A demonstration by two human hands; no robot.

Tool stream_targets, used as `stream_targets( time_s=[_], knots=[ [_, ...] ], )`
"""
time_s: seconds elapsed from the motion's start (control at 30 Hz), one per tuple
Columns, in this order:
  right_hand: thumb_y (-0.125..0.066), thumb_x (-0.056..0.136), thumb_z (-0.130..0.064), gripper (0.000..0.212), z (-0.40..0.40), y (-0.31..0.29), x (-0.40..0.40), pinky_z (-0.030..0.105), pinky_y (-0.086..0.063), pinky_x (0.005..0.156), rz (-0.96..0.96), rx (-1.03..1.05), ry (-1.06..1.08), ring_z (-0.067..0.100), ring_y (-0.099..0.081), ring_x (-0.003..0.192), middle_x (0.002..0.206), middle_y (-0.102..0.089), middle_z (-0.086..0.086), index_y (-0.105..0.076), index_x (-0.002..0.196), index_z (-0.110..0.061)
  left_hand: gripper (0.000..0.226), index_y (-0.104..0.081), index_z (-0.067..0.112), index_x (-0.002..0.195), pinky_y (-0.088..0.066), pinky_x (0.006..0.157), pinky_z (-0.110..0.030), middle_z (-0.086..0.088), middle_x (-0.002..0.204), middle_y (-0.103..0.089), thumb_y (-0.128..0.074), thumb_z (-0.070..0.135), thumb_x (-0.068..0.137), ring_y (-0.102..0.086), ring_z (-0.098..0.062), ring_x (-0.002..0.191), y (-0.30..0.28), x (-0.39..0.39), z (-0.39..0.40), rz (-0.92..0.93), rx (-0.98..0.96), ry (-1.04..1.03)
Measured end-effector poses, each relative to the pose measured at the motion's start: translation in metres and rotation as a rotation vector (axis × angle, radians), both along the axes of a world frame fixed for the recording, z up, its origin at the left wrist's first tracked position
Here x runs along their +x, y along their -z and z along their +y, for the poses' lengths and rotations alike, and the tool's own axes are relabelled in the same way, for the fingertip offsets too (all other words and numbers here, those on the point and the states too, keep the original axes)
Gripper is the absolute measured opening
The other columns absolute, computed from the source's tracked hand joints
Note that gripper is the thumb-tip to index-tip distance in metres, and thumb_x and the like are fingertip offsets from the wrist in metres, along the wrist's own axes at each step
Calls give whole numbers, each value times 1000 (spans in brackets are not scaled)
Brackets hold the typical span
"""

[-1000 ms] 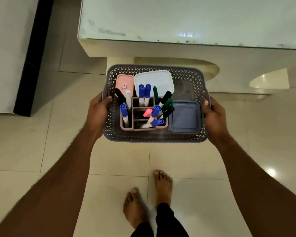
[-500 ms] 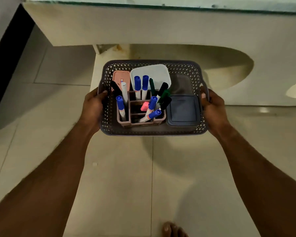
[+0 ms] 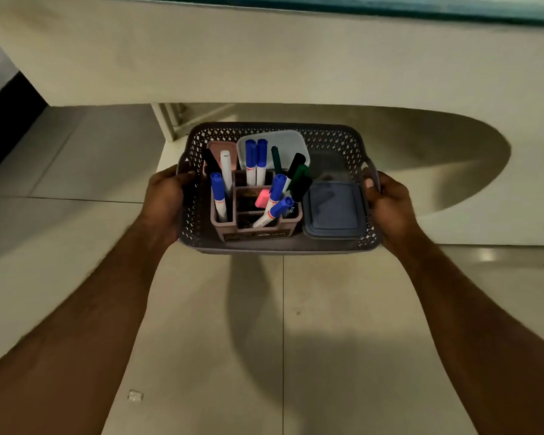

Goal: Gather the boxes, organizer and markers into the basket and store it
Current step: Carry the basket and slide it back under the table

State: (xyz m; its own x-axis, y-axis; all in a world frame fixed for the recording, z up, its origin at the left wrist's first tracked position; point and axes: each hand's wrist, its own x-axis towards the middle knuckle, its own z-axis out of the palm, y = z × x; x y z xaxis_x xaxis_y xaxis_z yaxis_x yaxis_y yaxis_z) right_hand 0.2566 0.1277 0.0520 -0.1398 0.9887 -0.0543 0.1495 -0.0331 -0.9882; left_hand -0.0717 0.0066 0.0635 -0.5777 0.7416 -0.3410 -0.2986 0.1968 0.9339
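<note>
I hold a grey perforated basket [image 3: 343, 142] level above the tiled floor, in front of the gap under a table. My left hand [image 3: 164, 200] grips its left handle and my right hand [image 3: 390, 205] grips its right handle. Inside stands a brown organizer [image 3: 255, 232] with several blue, green, black and white markers [image 3: 255, 161] upright in its slots. A pink box [image 3: 215, 147] sits at the back left, a white-lidded box [image 3: 285, 141] at the back middle, and a grey-blue box [image 3: 335, 210] at the front right.
A pale table edge [image 3: 264, 58] spans the top, with a shadowed space beneath it. A white table leg [image 3: 167, 120] stands just behind the basket at the left. A dark skirting strip [image 3: 4, 127] runs along the left. A small scrap [image 3: 135, 395] lies on the floor tiles.
The basket has come down and forward toward the space under the table. The table edge now fills the top of the view, and my feet have dropped out of sight.
</note>
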Motion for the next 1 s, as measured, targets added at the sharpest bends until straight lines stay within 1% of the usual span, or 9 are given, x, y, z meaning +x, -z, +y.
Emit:
stream_targets(
  time_s=[0.13, 0.3, 0.43, 0.53, 0.57, 0.63, 0.7, 0.83, 1.0],
  knots=[
    [-47, 106, -11, 23, 11, -4, -4, 44, -58, 90, -48, -15, 3, 23, -67, 92, 98, -70, 9, -69, 107, -6, 24, -74, 8, 109, -62, 74, -42, -14, 99, -79, -53, 7, 98, -77, -34, 92, -2, -4, 7, 22, -35, 8],
    [-43, 108, -9, 28, 16, -12, -8, 25, -56, 70, -98, -49, -5, 9, -67, 75, 85, -70, -3, -68, 95, -14, 18, -72, 8, 101, -63, 76, -43, -13, 91, -79, -54, 6, 98, -78, -32, 89, -10, 0, 10, 25, -65, 16],
    [-43, 108, -12, 33, 20, -15, -11, 29, -54, 74, -119, -53, 14, 12, -64, 76, 84, -68, -3, -66, 86, -20, 15, -72, 9, 96, -63, 71, -38, -7, 81, -79, -57, 11, 100, -78, -28, 85, -15, 4, 19, 18, -62, 3],
    [-47, 108, -26, 26, 26, -17, -15, 32, -53, 80, -166, -50, 38, 15, -66, 83, 93, -70, 2, -68, 99, -13, 15, -73, 9, 96, -63, 82, -41, -10, 92, -78, -65, 21, 98, -76, -27, 91, -13, 1, 26, 80, -29, -85],
    [-49, 107, -32, 28, 27, -17, -16, 33, -51, 85, -245, -10, 53, 19, -66, 90, 101, -71, 6, -67, 107, -11, 16, -74, 11, 95, -61, 89, -41, -10, 98, -77, -68, 26, 96, -74, -27, 96, -10, -1, 28, 160, -6, -149],
    [-48, 106, -45, 50, 21, -18, -17, 37, -44, 105, -489, 124, 120, 29, -58, 124, 136, -62, 15, -56, 136, -7, 17, -76, 17, 101, -53, 99, -34, -7, 108, -74, -67, 30, 94, -69, -22, 104, -7, 5, 22, 428, 43, -286],
    [-42, 105, -51, 69, -2, -21, -23, 40, -31, 119, -667, 333, 147, 34, -36, 146, 159, -38, 20, -33, 154, -3, 37, -66, 10, 129, -44, 110, -30, -9, 131, -67, -58, 30, 99, -60, -19, 124, -6, 24, 4, 821, 82, -375],
    [-28, 102, -61, 78, -61, -4, -35, 50, -28, 123, -877, 680, 17, 35, -27, 149, 160, -29, 21, -24, 157, -6, 49, -46, -2, 146, -32, 122, -44, -18, 150, -49, -47, 26, 106, -41, -29, 144, 8, 77, -34, 1336, 259, -165],
    [-24, 99, -68, 89, -85, 29, -39, 59, -21, 124, -1151, 842, -146, 36, -22, 154, 163, -28, 22, -23, 157, -1, 70, -34, -2, 154, -18, 128, -49, -20, 162, -34, -37, 47, 104, -26, -31, 154, 42, 96, -47, 1643, 6, 166]
  ],
)
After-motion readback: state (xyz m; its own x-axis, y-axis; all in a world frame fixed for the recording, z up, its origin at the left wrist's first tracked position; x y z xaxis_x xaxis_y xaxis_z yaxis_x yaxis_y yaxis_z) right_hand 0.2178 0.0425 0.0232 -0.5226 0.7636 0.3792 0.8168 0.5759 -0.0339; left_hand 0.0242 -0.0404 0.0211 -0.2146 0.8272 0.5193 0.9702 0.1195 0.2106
